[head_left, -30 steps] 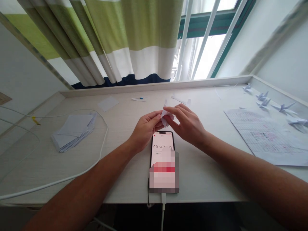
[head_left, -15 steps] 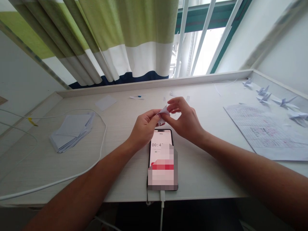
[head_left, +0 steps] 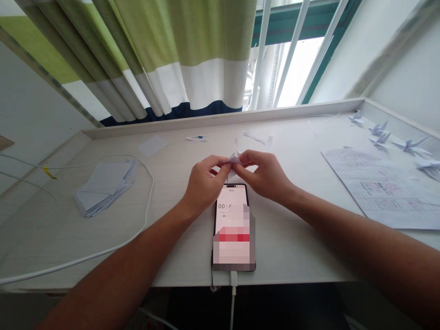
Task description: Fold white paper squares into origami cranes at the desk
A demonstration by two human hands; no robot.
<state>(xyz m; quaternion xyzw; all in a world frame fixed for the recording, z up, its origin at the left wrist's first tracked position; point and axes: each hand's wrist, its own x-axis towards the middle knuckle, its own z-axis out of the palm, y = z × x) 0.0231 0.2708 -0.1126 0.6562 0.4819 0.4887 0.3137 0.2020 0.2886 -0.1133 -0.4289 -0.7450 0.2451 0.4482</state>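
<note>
A small folded piece of white paper point(head_left: 234, 158) is pinched between my two hands, just above the top end of the phone. My left hand point(head_left: 205, 182) grips its left side between thumb and fingers. On the other side, my right hand point(head_left: 268, 173) holds it with thumb and fingertips. The fingers cover much of the paper, so its full shape is hidden. Below lies a phone point(head_left: 233, 220), its lit screen showing a timer and partly blurred out, with a white cable point(head_left: 234, 282) plugged into its lower end.
At left lies a stack of paper point(head_left: 105, 185), with a white cord point(head_left: 149, 201) looping past it. Several folded paper cranes point(head_left: 412, 145) stand at right beside a printed sheet point(head_left: 381, 188). Toward the back are paper scraps point(head_left: 254, 137) and a small blue-marked item point(head_left: 200, 137).
My right hand has lowered its raised fingers and closed them onto the paper, opposite my left hand. The view has shifted slightly.
</note>
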